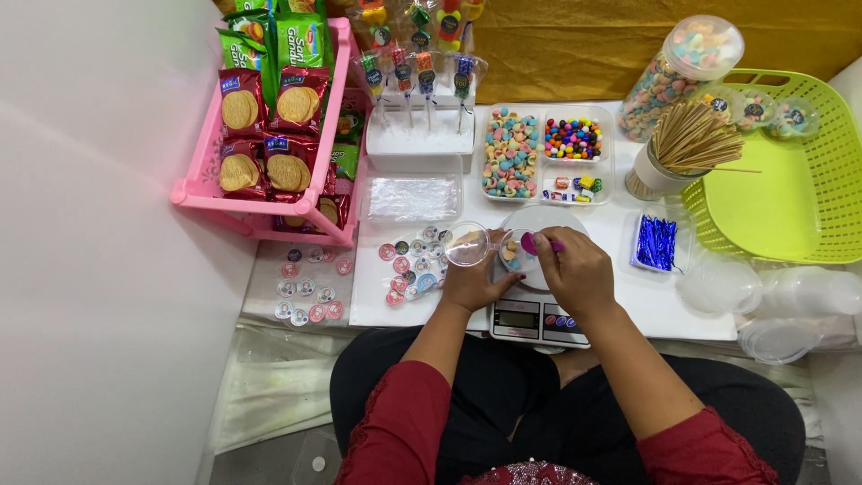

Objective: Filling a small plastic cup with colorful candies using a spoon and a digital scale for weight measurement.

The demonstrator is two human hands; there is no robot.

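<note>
My left hand [476, 283] holds a small clear plastic cup [468, 243] tilted over a white kitchen scale [537, 310]. A second small clear container with a few pastel candies [514, 252] sits on the scale's round platform. My right hand [579, 269] grips a purple scoop [537, 242] right above that container. Behind the scale stands a clear divided tray [546, 154] with pastel ring candies on its left side and colourful round candies on its right.
A pink rack of biscuit packets [269, 117] stands at the left, lollipops in a white block [420, 135] behind. Round stickers [409, 265] lie left of the scale. A candy jar [680, 76], wooden skewers [687, 139], a green basket [790, 171], blue wrappers [656, 242] and clear lids [772, 296] fill the right.
</note>
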